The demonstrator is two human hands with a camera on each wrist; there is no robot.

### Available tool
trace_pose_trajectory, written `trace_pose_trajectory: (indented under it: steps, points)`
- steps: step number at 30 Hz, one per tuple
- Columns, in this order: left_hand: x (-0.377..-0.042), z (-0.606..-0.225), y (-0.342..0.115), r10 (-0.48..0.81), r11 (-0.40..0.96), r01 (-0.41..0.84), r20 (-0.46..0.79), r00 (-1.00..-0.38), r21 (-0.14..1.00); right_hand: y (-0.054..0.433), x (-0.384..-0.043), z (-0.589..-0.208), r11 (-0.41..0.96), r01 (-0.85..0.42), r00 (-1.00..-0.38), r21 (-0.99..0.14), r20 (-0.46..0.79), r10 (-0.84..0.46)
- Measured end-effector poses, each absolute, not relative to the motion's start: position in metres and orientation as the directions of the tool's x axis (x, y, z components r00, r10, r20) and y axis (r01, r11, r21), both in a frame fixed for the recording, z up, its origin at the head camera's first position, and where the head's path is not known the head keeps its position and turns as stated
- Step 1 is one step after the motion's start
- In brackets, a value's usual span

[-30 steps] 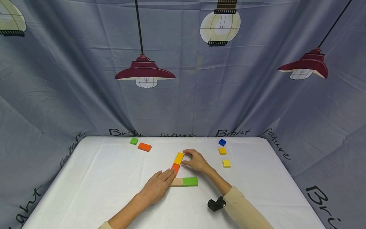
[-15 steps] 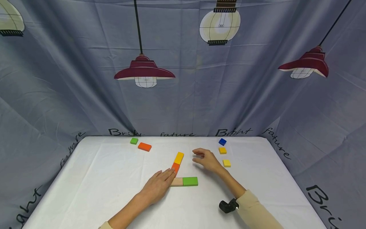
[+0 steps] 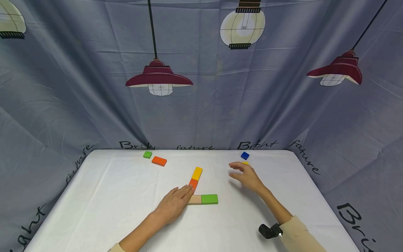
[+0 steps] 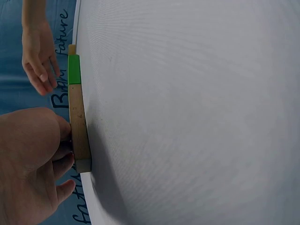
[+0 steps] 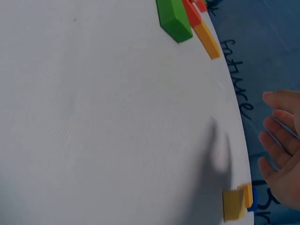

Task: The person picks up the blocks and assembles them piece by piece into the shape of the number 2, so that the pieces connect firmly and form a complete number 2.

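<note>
My left hand (image 3: 174, 204) lies with extended fingers over the near end of a slanting line of blocks, an orange block (image 3: 193, 183) and a yellow block (image 3: 197, 173). Below its fingertips, a plain wooden block (image 3: 195, 200) runs end to end with a green block (image 3: 210, 199); the hand covers part of the wood. In the left wrist view the fingers come right up to the wooden block (image 4: 79, 122). My right hand (image 3: 247, 176) holds nothing, fingers loosely bent, above the table near two yellow squares (image 5: 233, 205). From the head it hides one square and part of the other.
A small blue block (image 3: 245, 155) lies at the back right. Toward the back left are a small green block (image 3: 147, 154) and an orange block (image 3: 159, 161). A grey printed curtain (image 3: 201, 115) hangs behind the white table (image 3: 110, 196). My right wrist carries a black camera (image 3: 270, 231).
My right hand has moved from beside the upper yellow block rightward to the yellow squares. The left hand stays where it was, and the blocks have not moved.
</note>
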State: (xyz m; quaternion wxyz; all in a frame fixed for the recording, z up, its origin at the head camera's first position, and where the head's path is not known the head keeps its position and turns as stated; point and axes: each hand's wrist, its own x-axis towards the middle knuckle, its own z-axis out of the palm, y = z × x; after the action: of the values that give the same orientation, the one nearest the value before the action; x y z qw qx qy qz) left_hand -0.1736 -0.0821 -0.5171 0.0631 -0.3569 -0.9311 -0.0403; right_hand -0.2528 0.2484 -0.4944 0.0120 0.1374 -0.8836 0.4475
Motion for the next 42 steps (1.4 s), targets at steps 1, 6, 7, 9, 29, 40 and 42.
trace_pose_trajectory:
  steps: [1,6,7,9,29,40,42]
  points:
    - [-0.174,-0.517,-0.082,0.66,0.741,0.671,0.147,-0.736,0.03,0.252,-0.251,-0.494,0.57,-0.253,-0.963,-0.782,0.144,-0.229]
    - [-0.174,-0.517,-0.082,0.663,0.737,0.675,0.161,-0.731,0.027,0.271,-0.243,-0.496,0.593,-0.218,-0.973,-0.775,0.123,-0.196]
    - [-0.174,-0.518,-0.082,0.663,0.737,0.675,0.164,-0.73,0.026,0.275,-0.243,-0.497,0.596,-0.208,-0.975,-0.776,0.116,-0.188]
    - [-0.174,-0.518,-0.082,0.663,0.737,0.676,0.167,-0.73,0.025,0.282,-0.242,-0.5,0.599,-0.192,-0.979,-0.778,0.107,-0.175]
    - [-0.174,-0.52,-0.083,0.66,0.738,0.674,0.172,-0.732,0.038,0.32,-0.242,-0.522,0.59,-0.136,-0.984,-0.796,0.041,-0.171]
    - [-0.174,-0.519,-0.082,0.662,0.737,0.676,0.175,-0.729,0.03,0.326,-0.242,-0.528,0.6,-0.131,-0.985,-0.789,0.035,-0.169]
    - [-0.174,-0.519,-0.083,0.661,0.737,0.675,0.174,-0.73,0.03,0.327,-0.242,-0.528,0.61,-0.129,-0.986,-0.782,0.033,-0.166]
